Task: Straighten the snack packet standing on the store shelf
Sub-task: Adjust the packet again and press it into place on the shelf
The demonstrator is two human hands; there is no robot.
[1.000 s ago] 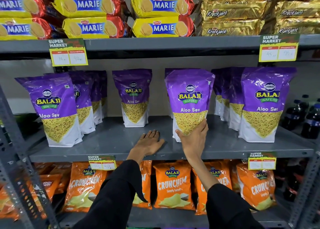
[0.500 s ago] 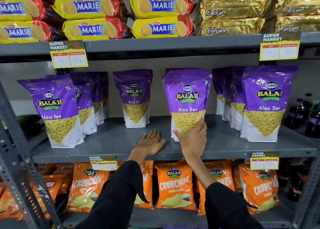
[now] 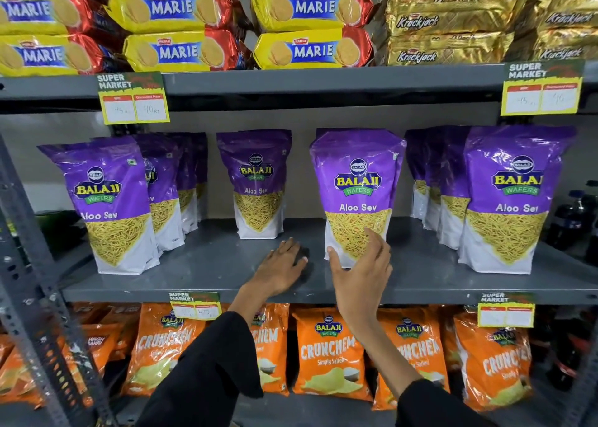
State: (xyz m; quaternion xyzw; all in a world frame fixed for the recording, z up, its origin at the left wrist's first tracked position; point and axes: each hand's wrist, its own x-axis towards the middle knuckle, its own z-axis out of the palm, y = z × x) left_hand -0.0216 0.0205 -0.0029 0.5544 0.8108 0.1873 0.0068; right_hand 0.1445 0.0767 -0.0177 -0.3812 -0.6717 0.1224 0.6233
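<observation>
A purple Balaji Aloo Sev snack packet (image 3: 357,181) stands upright near the front middle of the grey shelf (image 3: 207,261). My right hand (image 3: 360,271) hovers just in front of the packet's lower part, fingers spread, thumb to the left; it no longer grips the packet. My left hand (image 3: 280,269) rests palm down on the shelf to the left of the packet, fingers together and flat, holding nothing.
More Aloo Sev packets stand at the left (image 3: 108,206), back middle (image 3: 257,184) and right (image 3: 513,200). Marie (image 3: 310,6) and Krackjack (image 3: 449,22) packs fill the shelf above. Orange Crunchem bags (image 3: 326,352) sit below. Dark bottles (image 3: 569,213) stand far right.
My right hand has let go of the packet's lower part and opened, drawing slightly back. The packet now stands on its own. My left hand stays on the shelf.
</observation>
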